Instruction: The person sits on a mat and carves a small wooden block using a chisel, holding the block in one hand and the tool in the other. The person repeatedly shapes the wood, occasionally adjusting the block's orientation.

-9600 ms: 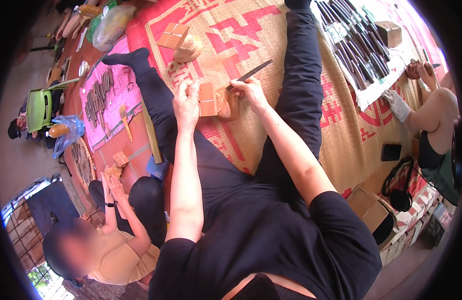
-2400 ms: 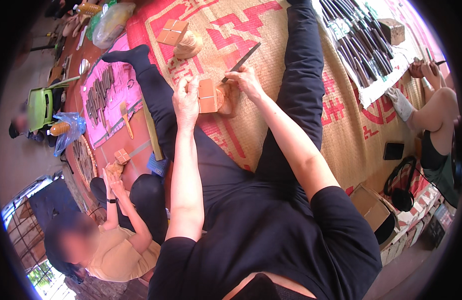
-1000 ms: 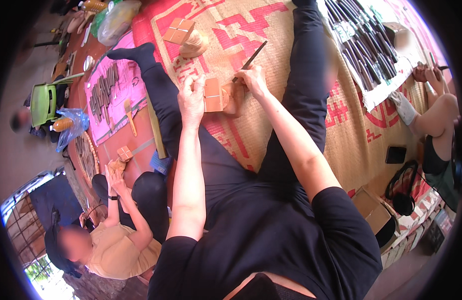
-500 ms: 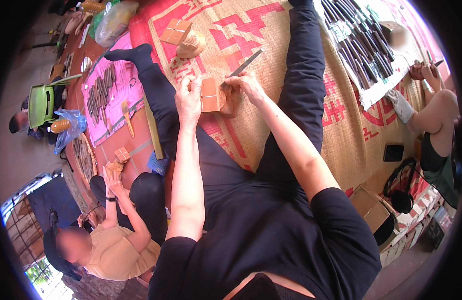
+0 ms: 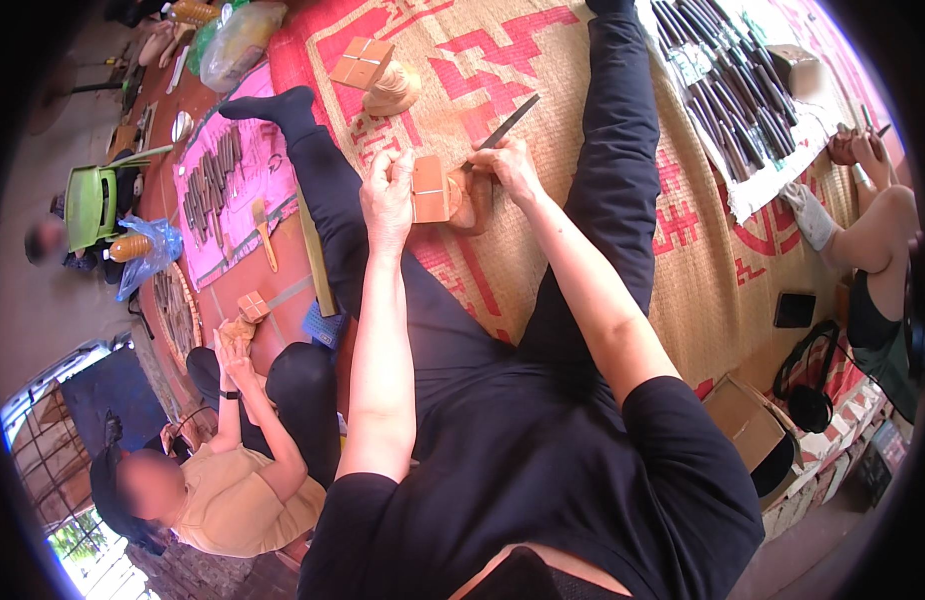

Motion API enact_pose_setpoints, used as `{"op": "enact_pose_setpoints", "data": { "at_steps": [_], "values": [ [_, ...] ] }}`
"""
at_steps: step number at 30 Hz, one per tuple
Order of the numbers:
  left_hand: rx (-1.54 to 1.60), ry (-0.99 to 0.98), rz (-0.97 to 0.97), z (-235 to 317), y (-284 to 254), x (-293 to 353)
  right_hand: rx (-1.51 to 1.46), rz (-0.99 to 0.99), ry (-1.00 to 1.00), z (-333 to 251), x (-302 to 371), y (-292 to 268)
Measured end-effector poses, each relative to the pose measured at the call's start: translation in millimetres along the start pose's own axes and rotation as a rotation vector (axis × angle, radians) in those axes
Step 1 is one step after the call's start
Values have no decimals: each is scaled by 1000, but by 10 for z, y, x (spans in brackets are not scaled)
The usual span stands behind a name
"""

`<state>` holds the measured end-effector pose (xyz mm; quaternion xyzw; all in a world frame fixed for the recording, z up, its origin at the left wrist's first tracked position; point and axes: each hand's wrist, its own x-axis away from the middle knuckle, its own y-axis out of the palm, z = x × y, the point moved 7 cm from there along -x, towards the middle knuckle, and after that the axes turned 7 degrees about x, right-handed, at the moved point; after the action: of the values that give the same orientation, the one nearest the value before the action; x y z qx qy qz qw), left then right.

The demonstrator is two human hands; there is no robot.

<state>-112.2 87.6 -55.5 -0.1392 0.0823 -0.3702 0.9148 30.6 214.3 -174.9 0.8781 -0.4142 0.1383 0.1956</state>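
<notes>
1. The left hand [image 5: 387, 198] at centre frame looks closed on the square end of a carved wooden piece [image 5: 431, 190]; the right hand [image 5: 510, 168] grips a slim dark tool [image 5: 518, 115];
2. the piece sits mid-frame over the mat [image 5: 683, 310]; its body looks already rounded, its end squared; what remains, I can't tell;
3. a similar piece [image 5: 362, 64] rests upper centre, untouched.

No legible wording or numbers found. Red figures [image 5: 673, 222] cover the woven mat [image 5: 683, 300], including a rounded emblem [image 5: 759, 228] at right; neither reads with certainty as lettering. Marks on the pink cloth [image 5: 268, 182] at far left are indistinct.
</notes>
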Motion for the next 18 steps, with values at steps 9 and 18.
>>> {"op": "enact_pose_setpoints", "data": {
  "at_steps": [9, 18],
  "values": [
    [26, -32, -15, -10, -3, -4, 7, 21, -45, -53, 39, 7],
    [43, -20, -7, 7, -16, 1, 96, -77, -79, -15, 25, 84]
  ]
}}
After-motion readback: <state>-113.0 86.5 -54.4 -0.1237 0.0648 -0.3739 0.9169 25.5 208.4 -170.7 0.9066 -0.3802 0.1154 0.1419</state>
